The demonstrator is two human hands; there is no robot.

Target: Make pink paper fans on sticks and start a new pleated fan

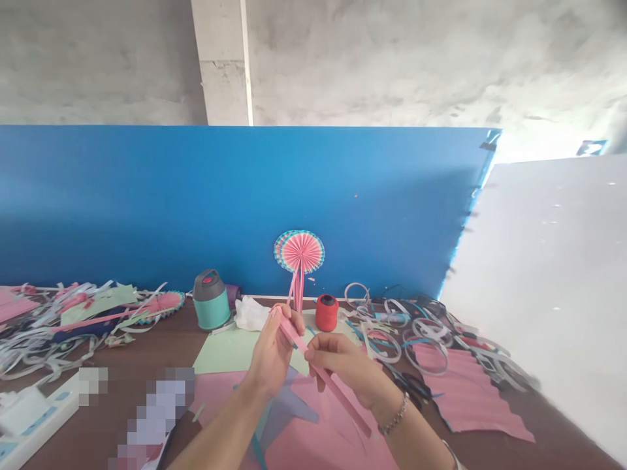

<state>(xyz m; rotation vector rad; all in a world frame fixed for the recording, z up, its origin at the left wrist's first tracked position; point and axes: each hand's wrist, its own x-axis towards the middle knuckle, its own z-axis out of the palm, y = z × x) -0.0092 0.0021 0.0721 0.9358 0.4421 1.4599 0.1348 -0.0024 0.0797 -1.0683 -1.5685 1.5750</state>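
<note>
Between my two hands runs a narrow pink paper strip [344,400], slanting down to the right. My left hand [275,349] is closed around its upper end. Thumb and fingers of my right hand [340,362] pinch the strip lower down, and its free end passes below that hand. Pink paper sheets [323,440], a pale green sheet [218,352] and a blue-grey piece [289,414] lie beneath my hands. Behind them a round pleated paper fan [300,252], pink with a blue edge, stands against the blue panel with pink strips hanging from it.
A red thread spool [326,314], white tissue [251,314] and a teal-grey jar [211,301] stand behind my hands. Tangled paper strips [46,346] and a white power strip [42,421] lie at left. Coiled strips [385,339] and pleated pink paper [473,391] lie right.
</note>
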